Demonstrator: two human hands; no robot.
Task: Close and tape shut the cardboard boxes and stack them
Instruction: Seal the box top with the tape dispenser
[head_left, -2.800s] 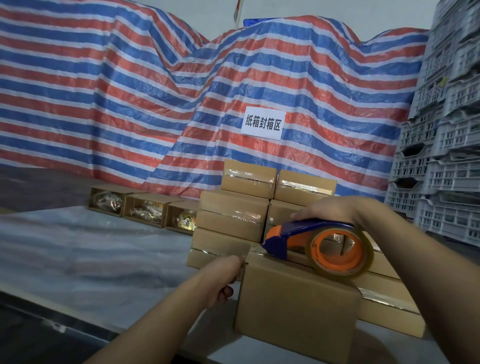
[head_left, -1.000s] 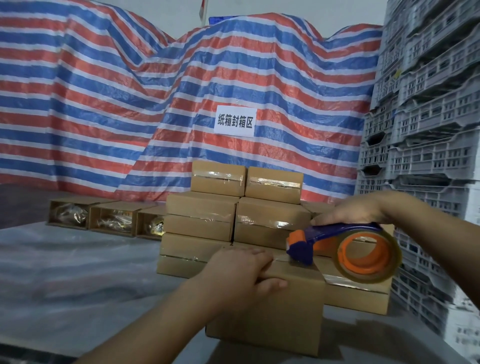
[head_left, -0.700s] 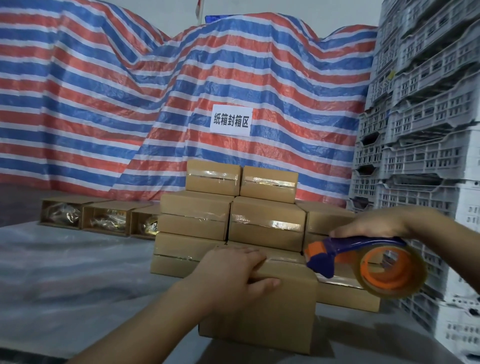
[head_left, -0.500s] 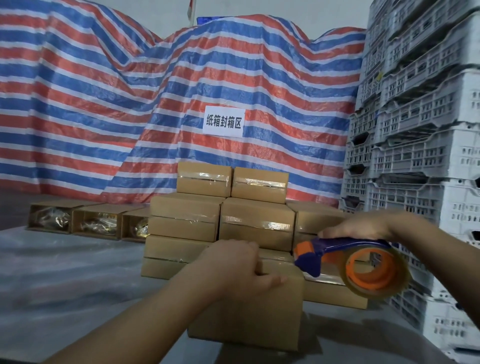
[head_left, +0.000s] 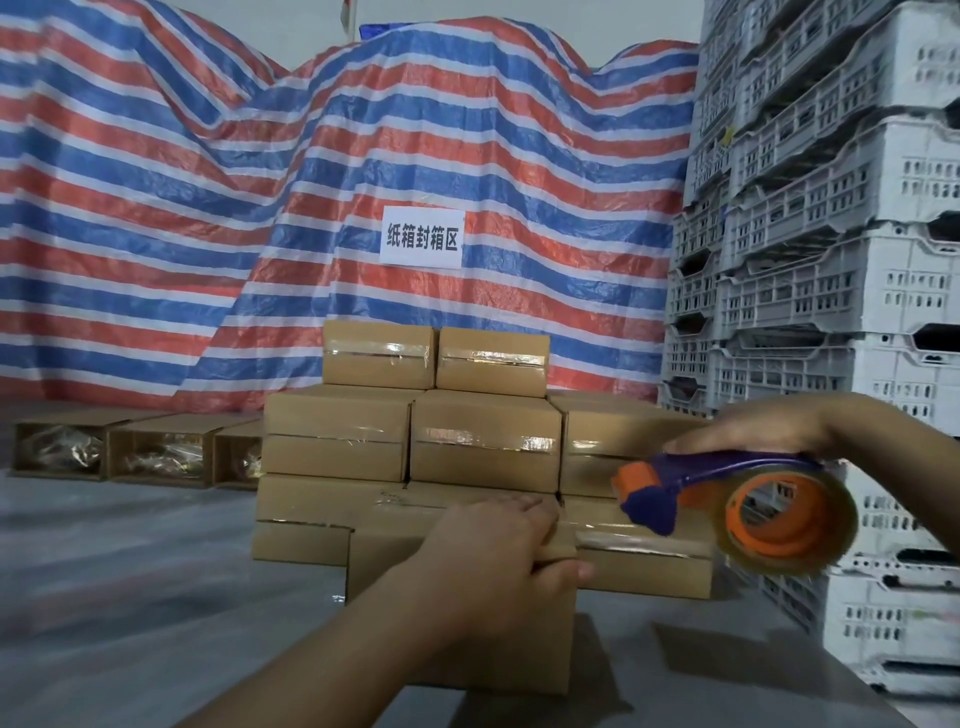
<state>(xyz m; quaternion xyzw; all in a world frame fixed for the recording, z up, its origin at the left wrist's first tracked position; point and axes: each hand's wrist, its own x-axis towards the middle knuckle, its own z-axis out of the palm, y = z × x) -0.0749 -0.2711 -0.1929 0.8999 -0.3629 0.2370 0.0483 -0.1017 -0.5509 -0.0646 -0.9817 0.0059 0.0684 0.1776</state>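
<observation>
A closed brown cardboard box (head_left: 384, 561) stands on the table right in front of me. My left hand (head_left: 498, 551) lies over its top right edge and grips it. To the right of that box my right hand (head_left: 753, 428) holds a blue and orange tape dispenser (head_left: 727, 499) with a clear tape roll, lifted off the box top. Behind stands a stack of taped boxes (head_left: 483, 441) in three tiers. Three open boxes (head_left: 156, 452) with shiny contents lie on their sides at the far left.
Grey plastic crates (head_left: 831, 286) are piled high along the right side, close to my right arm. A red, white and blue striped tarpaulin (head_left: 208, 208) with a white paper sign (head_left: 422, 238) covers the back. The grey table (head_left: 130, 597) stretches to the left.
The dispenser ran across the box top to the right and came off its right edge. My left hand moved from the box's left side onto its top. The view has swung rightward.
</observation>
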